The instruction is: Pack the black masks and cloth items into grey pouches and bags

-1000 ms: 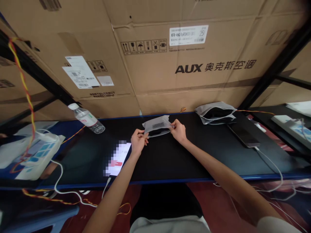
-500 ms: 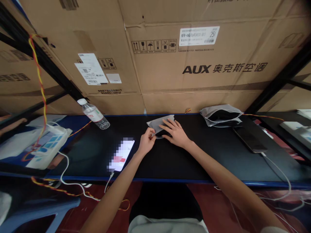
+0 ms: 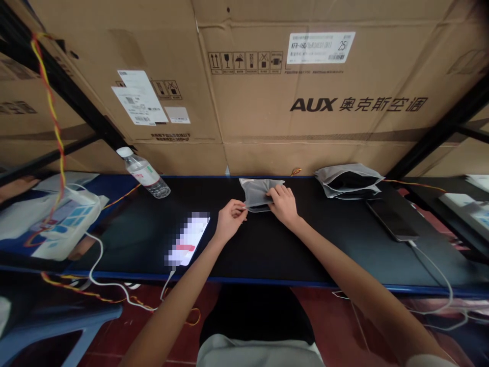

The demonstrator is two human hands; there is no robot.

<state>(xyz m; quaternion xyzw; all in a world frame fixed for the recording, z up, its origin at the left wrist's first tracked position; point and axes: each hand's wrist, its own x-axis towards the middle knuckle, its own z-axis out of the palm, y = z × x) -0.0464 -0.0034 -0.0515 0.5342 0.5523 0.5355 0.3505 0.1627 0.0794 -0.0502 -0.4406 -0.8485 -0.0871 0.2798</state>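
Note:
A translucent frosted plastic bag (image 3: 258, 191) lies on the black tabletop (image 3: 263, 244), with something dark showing through its near part. My left hand (image 3: 231, 220) pinches the bag's near left corner between thumb and fingers. On its right side, my right hand (image 3: 283, 205) has its fingers curled onto the bag's edge. To the right sit several similar frosted bags (image 3: 347, 179), stacked, with dark material inside. Left of my left hand lies a phone with a lit screen (image 3: 191, 238), a white cable plugged into it.
A clear water bottle (image 3: 143, 173) leans at the back left. Behind the table stand large cardboard boxes (image 3: 260, 122). A dark phone (image 3: 391, 220) on a white cable lies at right. A white package (image 3: 72, 224) and twisted yellow-red wire (image 3: 57, 127) are at left.
My right hand has gone from flat and spread over the bag to curled at its right edge. The bag has shifted slightly right and lies more squarely.

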